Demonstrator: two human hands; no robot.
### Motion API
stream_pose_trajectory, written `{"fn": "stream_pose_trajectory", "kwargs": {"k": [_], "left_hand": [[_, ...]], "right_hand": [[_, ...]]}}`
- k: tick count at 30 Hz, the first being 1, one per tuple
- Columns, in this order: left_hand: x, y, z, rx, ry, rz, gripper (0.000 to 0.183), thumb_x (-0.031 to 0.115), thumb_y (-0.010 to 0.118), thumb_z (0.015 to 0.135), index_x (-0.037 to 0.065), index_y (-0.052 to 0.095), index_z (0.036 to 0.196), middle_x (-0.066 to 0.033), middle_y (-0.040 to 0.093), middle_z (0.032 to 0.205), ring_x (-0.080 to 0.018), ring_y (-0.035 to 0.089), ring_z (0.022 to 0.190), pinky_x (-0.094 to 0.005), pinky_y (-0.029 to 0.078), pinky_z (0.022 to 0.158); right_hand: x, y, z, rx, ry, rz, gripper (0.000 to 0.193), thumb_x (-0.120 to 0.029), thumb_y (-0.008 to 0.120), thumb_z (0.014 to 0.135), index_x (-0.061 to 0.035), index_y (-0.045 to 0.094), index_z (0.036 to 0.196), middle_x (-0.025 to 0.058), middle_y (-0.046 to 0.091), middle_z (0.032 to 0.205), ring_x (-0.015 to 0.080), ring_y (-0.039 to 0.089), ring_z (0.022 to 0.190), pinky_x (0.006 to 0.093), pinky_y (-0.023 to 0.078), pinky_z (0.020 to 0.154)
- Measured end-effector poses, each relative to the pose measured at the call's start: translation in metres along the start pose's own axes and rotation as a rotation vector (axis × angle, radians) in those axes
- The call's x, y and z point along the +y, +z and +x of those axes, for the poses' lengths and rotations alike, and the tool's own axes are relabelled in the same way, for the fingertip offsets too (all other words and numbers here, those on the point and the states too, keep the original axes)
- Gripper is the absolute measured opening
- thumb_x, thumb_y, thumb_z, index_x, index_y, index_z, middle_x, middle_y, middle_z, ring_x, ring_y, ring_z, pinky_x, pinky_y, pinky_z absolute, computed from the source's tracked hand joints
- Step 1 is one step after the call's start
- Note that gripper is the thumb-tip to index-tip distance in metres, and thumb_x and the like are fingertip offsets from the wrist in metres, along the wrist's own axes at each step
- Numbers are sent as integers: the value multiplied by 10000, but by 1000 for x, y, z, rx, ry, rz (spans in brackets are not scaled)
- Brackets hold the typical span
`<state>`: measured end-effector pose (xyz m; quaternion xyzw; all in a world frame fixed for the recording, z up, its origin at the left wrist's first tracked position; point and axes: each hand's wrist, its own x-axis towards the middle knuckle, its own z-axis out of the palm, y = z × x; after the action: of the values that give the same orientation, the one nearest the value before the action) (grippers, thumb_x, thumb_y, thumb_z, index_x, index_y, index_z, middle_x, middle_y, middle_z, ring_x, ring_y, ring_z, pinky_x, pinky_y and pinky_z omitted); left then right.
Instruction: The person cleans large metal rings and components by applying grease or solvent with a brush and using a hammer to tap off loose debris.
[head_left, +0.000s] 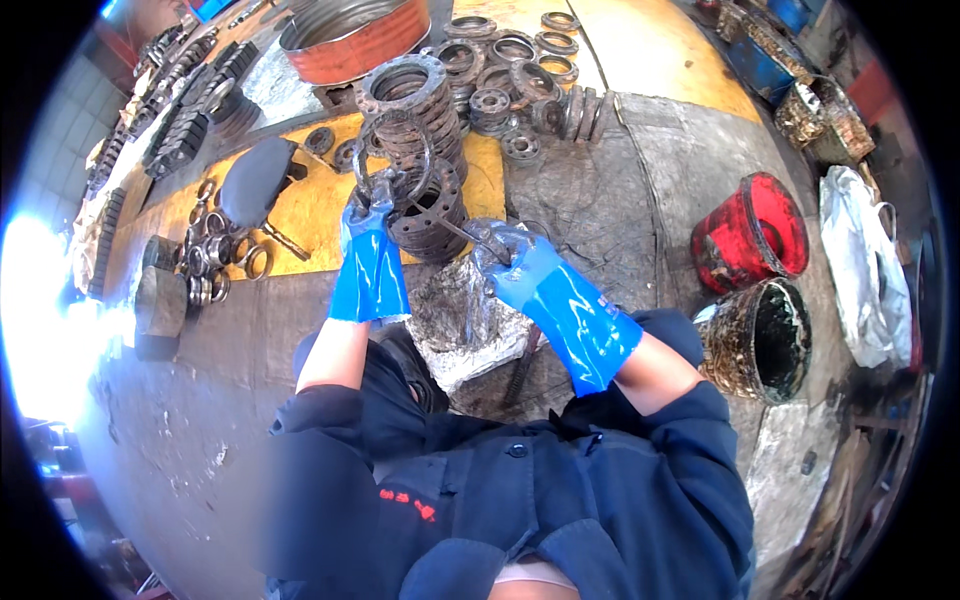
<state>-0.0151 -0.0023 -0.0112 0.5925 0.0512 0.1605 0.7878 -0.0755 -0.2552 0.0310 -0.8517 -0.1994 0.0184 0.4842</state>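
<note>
Both my hands wear blue rubber gloves. My left hand [368,212] is closed round the lower left part of a dark metal ring [428,150], which it holds up in front of the stacked parts. My right hand [512,258] grips a thin metal rod-like tool [452,227], its shaft slanting up and left toward the ring. Whether its tip touches the ring I cannot tell. Just beyond my hands stand stacks of greasy flanged rings [432,218]. Between my forearms lies a block-like thing with a crumpled, silvery, stained surface [465,335].
Several round metal parts [520,147] lie farther back, near a big rust-red drum ring [355,50]. Left are a dark padded stool-like piece [258,183] and small rings [212,250]. Right stand a red bucket [735,240], a grimy bucket [755,340] and a white bag [862,265].
</note>
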Motion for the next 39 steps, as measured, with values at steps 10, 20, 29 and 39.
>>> {"fn": "stream_pose_trajectory", "kwargs": {"k": [10, 20, 29, 39], "left_hand": [[-2, 2, -3, 11, -14, 46, 344, 188, 653, 962, 3, 621, 1250, -108, 704, 1121, -195, 686, 963, -325, 568, 843], [-7, 7, -3, 42, -18, 28, 304, 163, 669, 950, -22, 650, 1191, -134, 713, 1094, -219, 697, 941, -352, 568, 863], [12, 15, -15, 18, -64, -107, 296, 146, 634, 972, -9, 631, 1224, -126, 723, 1066, -201, 703, 901, -333, 581, 784], [15, -5, -10, -38, -175, -41, 275, 208, 648, 967, 18, 643, 1166, -129, 722, 1035, -219, 705, 899, -352, 578, 793]], "right_hand": [[-26, -18, 7, -107, 382, 172, 368, -273, 621, 909, -133, 645, 1249, 183, 707, 1015, 324, 690, 901, 391, 542, 784], [3, 6, 9, 10, 56, -456, 408, -362, 617, 874, -171, 630, 1235, 154, 705, 1021, 355, 681, 946, 432, 559, 818], [23, 3, 14, -121, 57, -590, 586, -267, 657, 811, -234, 502, 1375, 130, 672, 1062, 355, 671, 940, 467, 547, 767], [6, -31, 14, -212, -59, -705, 460, -185, 584, 845, -217, 542, 1302, 136, 667, 1062, 352, 675, 960, 498, 542, 753]]}}
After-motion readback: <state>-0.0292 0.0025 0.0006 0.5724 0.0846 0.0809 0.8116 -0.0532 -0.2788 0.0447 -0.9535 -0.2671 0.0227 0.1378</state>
